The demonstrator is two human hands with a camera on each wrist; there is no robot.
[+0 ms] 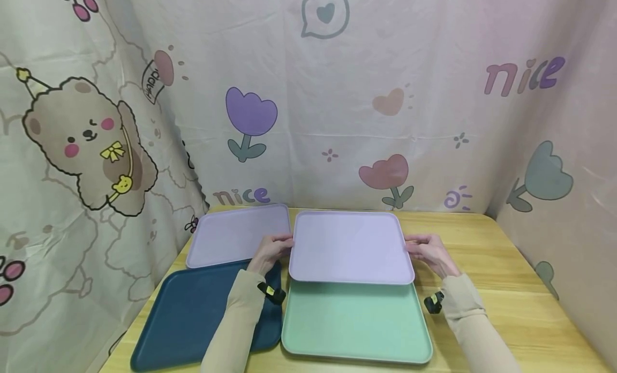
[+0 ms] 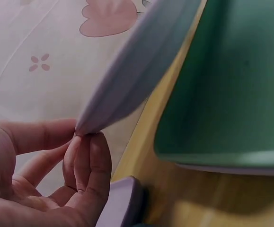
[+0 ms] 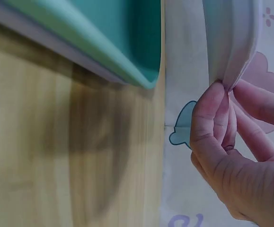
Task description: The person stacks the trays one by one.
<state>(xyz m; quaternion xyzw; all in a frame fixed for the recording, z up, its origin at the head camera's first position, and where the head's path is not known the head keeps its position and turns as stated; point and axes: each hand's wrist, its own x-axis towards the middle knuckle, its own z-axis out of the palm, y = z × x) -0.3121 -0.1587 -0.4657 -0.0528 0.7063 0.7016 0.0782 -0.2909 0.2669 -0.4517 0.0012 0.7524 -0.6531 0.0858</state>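
Observation:
Both hands hold a light purple tray (image 1: 351,247) by its two short sides, raised above a mint green tray (image 1: 356,322). My left hand (image 1: 271,252) pinches its left rim between thumb and fingers, as the left wrist view shows close up. On the opposite rim, my right hand (image 1: 431,253) pinches in the same way, thumb against curled fingers (image 3: 212,118). The green tray lies on the table, with a thin purple edge (image 2: 231,170) showing beneath it. A gap separates the held tray from the green one in both wrist views.
Left of the green tray lies a dark blue tray (image 1: 193,314), partly behind my left forearm. Another light purple tray (image 1: 241,233) sits at the back left, against the blue one. The wooden table (image 1: 506,308) extends to the right. A printed curtain (image 1: 313,94) hangs behind.

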